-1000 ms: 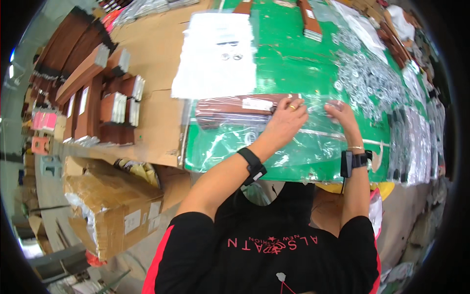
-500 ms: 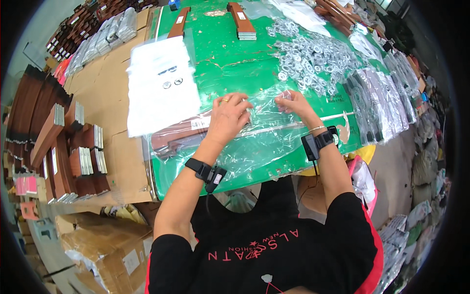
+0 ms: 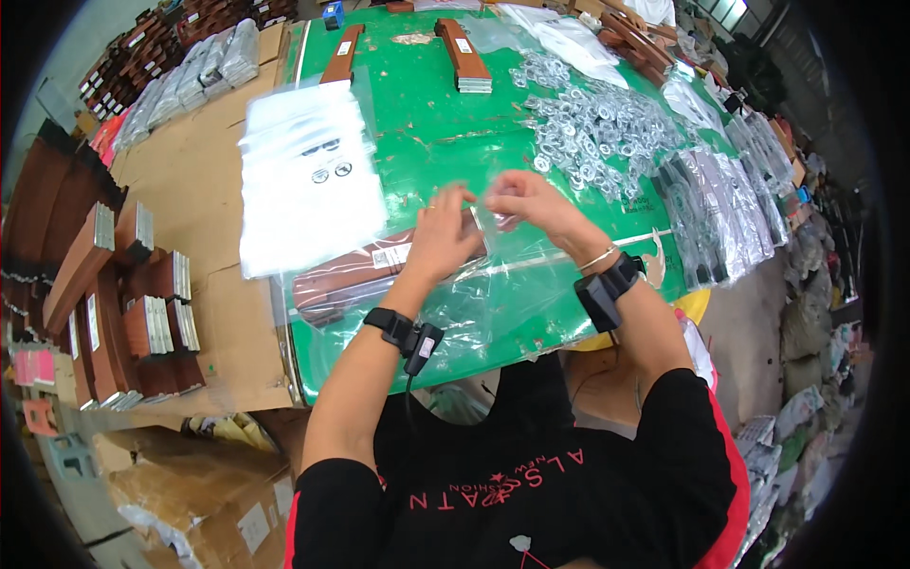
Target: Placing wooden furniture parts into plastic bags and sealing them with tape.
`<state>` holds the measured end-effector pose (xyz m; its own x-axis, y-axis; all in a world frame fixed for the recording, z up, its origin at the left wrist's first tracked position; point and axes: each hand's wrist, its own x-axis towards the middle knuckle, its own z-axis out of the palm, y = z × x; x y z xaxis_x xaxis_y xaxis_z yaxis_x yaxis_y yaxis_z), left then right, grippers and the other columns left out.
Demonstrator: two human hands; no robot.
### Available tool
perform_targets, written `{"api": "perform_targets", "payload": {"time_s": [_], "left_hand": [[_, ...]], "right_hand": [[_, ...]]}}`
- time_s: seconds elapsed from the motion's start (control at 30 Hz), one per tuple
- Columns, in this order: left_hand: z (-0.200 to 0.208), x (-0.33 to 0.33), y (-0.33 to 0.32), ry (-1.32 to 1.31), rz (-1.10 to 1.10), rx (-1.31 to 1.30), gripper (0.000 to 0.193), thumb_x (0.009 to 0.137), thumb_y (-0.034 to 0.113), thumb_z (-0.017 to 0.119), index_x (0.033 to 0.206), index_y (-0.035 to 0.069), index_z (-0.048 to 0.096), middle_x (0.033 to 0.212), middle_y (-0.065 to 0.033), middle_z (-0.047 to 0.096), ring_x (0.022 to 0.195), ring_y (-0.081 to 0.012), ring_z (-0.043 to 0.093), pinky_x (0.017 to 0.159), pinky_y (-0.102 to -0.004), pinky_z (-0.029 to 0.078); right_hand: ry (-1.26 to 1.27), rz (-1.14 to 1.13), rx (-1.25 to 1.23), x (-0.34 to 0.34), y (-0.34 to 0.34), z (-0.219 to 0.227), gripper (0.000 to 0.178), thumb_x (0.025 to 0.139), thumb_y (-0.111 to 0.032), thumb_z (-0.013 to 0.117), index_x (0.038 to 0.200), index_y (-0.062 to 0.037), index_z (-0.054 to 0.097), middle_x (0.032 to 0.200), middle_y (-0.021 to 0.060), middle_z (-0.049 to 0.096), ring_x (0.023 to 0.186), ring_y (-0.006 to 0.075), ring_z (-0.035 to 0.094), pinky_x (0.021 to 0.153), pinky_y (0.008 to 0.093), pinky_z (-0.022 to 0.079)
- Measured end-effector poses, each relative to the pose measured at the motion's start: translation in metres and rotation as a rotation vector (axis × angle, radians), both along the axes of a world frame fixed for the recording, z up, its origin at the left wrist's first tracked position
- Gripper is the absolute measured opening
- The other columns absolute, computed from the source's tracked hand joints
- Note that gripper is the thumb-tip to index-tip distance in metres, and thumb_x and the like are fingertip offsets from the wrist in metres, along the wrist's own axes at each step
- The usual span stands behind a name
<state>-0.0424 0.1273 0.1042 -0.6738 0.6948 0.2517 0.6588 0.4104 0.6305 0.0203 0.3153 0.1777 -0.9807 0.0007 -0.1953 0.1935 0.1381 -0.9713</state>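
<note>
A clear plastic bag [image 3: 444, 308] lies near the table's front edge. Inside it is a bundle of reddish-brown wooden slats [image 3: 332, 284] with a white label. My left hand [image 3: 444, 235] rests over the right end of the bundle, fingers stretched out and slightly blurred at the tips. Just to its right, my right hand [image 3: 533, 201] is closed, pinching the bag's loose end between thumb and fingers. A wristband with a small black device sits on each of my wrists.
A stack of white printed bags [image 3: 308, 180] lies left of my hands on the green table [image 3: 445, 123]. Beyond are two more wooden bundles [image 3: 462, 59] and a heap of clear plastic-packed rings [image 3: 602, 133]. Wrapped packs [image 3: 706, 218] line the right edge; wooden stacks [image 3: 123, 303] stand left.
My right hand has moved left, close to my left hand, bringing the bag's loose end over with it. My left hand has shifted slightly on the bundle.
</note>
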Motion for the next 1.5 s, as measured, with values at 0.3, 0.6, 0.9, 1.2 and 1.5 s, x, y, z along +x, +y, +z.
{"api": "perform_targets", "payload": {"time_s": [0.3,0.6,0.9,1.2,1.5], "left_hand": [[-0.004,-0.022,-0.017,-0.637,-0.05,1.013,0.068,0.103,0.048,0.042,0.158,0.011,0.028,0.157,-0.0116,0.039,0.146,-0.028,0.033,0.121,-0.0476,0.019],[0.008,-0.015,-0.016,-0.229,0.138,0.879,0.041,0.104,0.028,0.048,0.136,0.006,0.06,0.139,-0.0114,0.06,0.128,-0.0231,0.053,0.113,-0.0364,0.034],[-0.001,-0.003,-0.069,0.017,-0.025,0.354,0.032,0.103,0.028,0.048,0.117,0.013,0.072,0.111,-0.0045,0.073,0.098,-0.0236,0.064,0.087,-0.0394,0.04],[0.002,-0.009,-0.071,0.063,-0.05,0.283,0.033,0.093,0.033,0.063,0.115,0.011,0.072,0.094,-0.0068,0.07,0.091,-0.0283,0.063,0.083,-0.0417,0.047],[0.014,-0.006,-0.063,0.191,-0.071,0.162,0.063,0.072,0.04,0.081,0.127,0.014,0.065,0.102,-0.0054,0.067,0.096,-0.0276,0.061,0.084,-0.0411,0.049]], "right_hand": [[0.185,-0.158,0.882,-0.021,-0.109,-0.057,0.019,0.079,-0.014,0.068,0.091,0.0012,0.065,0.082,0.0228,0.069,0.079,0.0406,0.069,0.07,0.0505,0.054],[0.245,-0.262,0.963,-0.012,-0.125,-0.063,0.017,0.086,-0.017,0.061,0.092,-0.0012,0.064,0.087,0.0212,0.07,0.077,0.0414,0.068,0.065,0.0515,0.052],[0.413,-0.114,0.857,0.024,-0.147,-0.052,0.035,0.083,-0.014,0.065,0.113,0.0048,0.061,0.111,0.0254,0.062,0.102,0.0424,0.061,0.082,0.0503,0.051],[0.091,0.196,-0.124,0.124,-0.155,-0.007,0.05,0.093,-0.015,0.069,0.137,0.001,0.054,0.138,0.018,0.057,0.108,0.0169,0.064,0.082,0.0323,0.054],[0.581,0.008,0.954,0.12,-0.112,-0.09,0.035,0.089,-0.018,0.071,0.123,-0.012,0.067,0.101,0.0078,0.06,0.086,0.0204,0.061,0.08,0.0346,0.048]]}}
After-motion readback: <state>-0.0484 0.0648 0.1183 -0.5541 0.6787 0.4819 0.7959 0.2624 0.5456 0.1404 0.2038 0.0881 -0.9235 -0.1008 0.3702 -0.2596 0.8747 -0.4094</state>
